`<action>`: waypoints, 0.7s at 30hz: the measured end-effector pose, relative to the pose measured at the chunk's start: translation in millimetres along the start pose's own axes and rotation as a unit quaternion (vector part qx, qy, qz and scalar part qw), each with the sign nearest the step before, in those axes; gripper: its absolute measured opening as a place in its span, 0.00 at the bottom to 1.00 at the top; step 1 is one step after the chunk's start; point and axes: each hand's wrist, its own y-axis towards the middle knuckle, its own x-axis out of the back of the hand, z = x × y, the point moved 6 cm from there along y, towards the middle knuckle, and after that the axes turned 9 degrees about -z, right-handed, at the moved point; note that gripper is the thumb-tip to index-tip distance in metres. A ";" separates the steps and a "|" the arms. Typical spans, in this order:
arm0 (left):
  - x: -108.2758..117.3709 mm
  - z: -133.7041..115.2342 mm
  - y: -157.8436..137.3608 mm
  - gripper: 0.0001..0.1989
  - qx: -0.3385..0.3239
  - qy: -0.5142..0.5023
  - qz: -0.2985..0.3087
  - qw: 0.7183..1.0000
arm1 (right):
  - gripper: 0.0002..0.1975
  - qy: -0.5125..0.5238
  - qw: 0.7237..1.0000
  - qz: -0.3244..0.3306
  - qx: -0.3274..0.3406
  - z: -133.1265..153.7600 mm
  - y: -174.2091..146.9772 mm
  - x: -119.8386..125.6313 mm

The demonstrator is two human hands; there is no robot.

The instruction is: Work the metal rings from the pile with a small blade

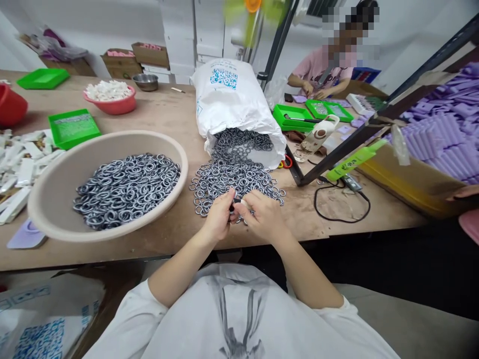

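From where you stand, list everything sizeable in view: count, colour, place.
Shiny grey rings: countless, dark grey, basin, sack, table
Large round beige basin: one, beige, left
Printed white sack: one, white-blue, centre
Shallow green trays: at least four, green, both sides
Round red containers: two, red, left
Small metal bowl: one, silver, rear
White plastic pieces: many, white, left
Purple plastic pieces: many, purple, right
Brown cardboard boxes: several, brown, rear, right
Handled cream bottle: one, cream, right
Pink-shirted co-worker: one, pink, rear right
Left hand: one, bare, holding small dark piece
Right hand: one, bare, same piece
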 end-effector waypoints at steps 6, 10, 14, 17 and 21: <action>-6.8 7.3 -9.8 0.28 0.025 0.044 0.068 0.996 | 0.20 0.052 0.992 -0.044 -0.104 -28.8 1.3 0.0; -3.5 12.1 -9.0 0.28 0.017 0.046 0.042 0.998 | 0.14 0.183 0.970 -0.079 -0.140 -30.9 -1.0 -4.8; -0.2 15.6 -6.2 0.28 -0.005 0.050 0.019 0.999 | 0.16 0.303 0.927 -0.067 -0.212 -27.2 -8.9 -21.1; -1.6 17.9 -8.3 0.29 0.002 0.070 0.033 0.997 | 0.19 0.418 0.863 -0.030 -0.281 -28.0 -15.5 -37.2; -6.4 20.3 -12.8 0.29 0.010 0.090 0.060 0.994 | 0.25 0.519 0.787 -0.008 -0.334 -31.3 -19.6 -47.6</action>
